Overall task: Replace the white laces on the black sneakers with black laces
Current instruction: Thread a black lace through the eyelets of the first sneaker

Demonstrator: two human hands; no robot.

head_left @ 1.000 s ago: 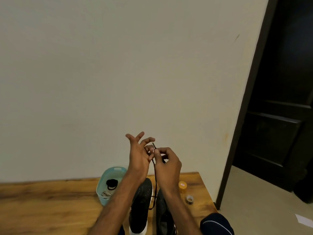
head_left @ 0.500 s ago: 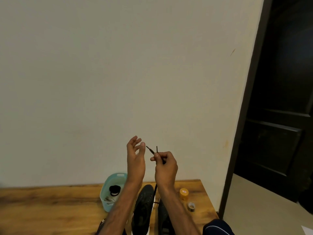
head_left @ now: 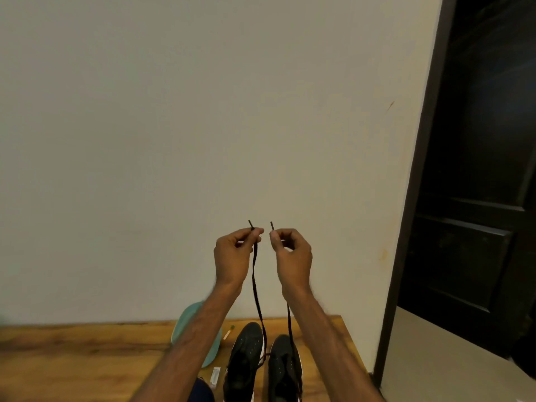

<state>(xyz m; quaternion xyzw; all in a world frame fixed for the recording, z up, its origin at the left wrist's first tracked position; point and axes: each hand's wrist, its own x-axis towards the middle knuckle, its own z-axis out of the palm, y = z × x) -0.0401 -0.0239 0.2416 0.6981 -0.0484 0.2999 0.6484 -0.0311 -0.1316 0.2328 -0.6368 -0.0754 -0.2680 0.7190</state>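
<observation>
A plain cream wall (head_left: 203,126) backs the wooden table (head_left: 72,358), dark door (head_left: 478,198) at right.

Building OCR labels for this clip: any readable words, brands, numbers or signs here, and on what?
No readable text.
Small white tag on the table: any marks are too blurred to read.
Black sneakers: no brand or lettering shows.

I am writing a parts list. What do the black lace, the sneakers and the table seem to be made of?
Black lace: probably woven fabric, matte; it hangs limp, with stiff tips, perhaps plastic. Sneakers: black textile or synthetic upper, matte, with small pale dots; I cannot tell which. Table: wood or wood-look veneer, shown by brown grain streaks, slightly glossy.
</observation>
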